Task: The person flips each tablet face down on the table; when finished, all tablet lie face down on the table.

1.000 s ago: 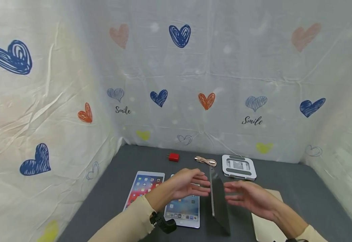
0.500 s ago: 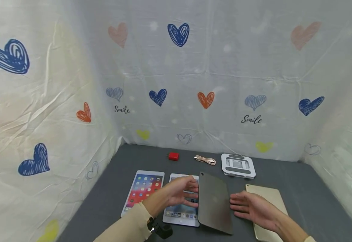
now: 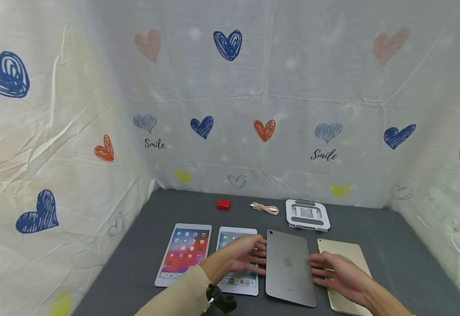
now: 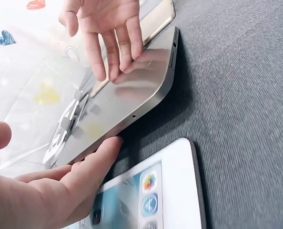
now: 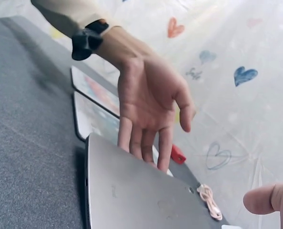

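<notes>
A dark grey tablet (image 3: 289,265) with its plain back upward lies between my hands, its near edge and left side appearing slightly raised above the table in the left wrist view. Along its left edge, the nearly straight fingers of my left hand (image 3: 239,258) touch the rim, the thumb held away. My right hand (image 3: 342,275) has its extended fingertips at the right edge; whether they touch it I cannot tell. Partly hidden under my left hand is a white tablet (image 3: 241,289) with its screen lit. A gold tablet (image 3: 342,251), back upward, lies partly behind my right hand.
Another white tablet (image 3: 186,250) with a lit screen lies at the left. Along the back are a red charger plug (image 3: 224,204), a coiled pale cable (image 3: 264,208) and a folded white stand (image 3: 307,215). A heart-printed curtain (image 3: 230,96) encloses the dark table (image 3: 143,245).
The grey tablet has gone from standing on edge to lying nearly flat, back upward. Both hands have stayed at its sides, and the right one has moved outward with its edge.
</notes>
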`<state>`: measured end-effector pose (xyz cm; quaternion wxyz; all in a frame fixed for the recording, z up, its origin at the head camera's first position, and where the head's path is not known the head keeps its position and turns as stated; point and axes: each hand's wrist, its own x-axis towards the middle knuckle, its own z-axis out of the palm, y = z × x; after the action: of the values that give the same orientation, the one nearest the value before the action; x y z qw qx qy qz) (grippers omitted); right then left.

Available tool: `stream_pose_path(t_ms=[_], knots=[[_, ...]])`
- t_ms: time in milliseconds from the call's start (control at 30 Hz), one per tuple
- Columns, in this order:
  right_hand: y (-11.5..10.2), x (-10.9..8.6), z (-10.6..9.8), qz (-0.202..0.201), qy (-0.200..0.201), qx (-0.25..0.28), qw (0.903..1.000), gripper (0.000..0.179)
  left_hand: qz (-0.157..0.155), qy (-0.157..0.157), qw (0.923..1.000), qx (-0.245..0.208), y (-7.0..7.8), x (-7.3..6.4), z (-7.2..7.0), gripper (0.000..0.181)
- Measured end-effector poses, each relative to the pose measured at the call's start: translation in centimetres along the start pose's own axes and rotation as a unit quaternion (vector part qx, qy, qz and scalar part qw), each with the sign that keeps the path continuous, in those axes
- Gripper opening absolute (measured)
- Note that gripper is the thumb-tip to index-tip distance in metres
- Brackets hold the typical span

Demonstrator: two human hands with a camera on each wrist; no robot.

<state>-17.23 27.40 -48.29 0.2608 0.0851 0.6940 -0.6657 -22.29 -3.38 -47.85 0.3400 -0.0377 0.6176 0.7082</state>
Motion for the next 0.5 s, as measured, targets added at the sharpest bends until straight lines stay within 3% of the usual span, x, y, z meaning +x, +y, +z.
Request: stream_pose_path(t_ms=[200, 500], knots=[[-0.3, -0.2, 0.2, 0.013, 0.029, -0.01, 0.9994, 0.063, 0.017, 0.009, 0.999, 0.04, -0.2, 0.5, 1.0, 0.052], [-0.9, -0.6, 1.0, 0.011, 0.037, -0.044, 0.9983, 0.065, 0.029, 0.045, 0.9935, 0.101, 0.4, -0.5, 1.5, 0.043]])
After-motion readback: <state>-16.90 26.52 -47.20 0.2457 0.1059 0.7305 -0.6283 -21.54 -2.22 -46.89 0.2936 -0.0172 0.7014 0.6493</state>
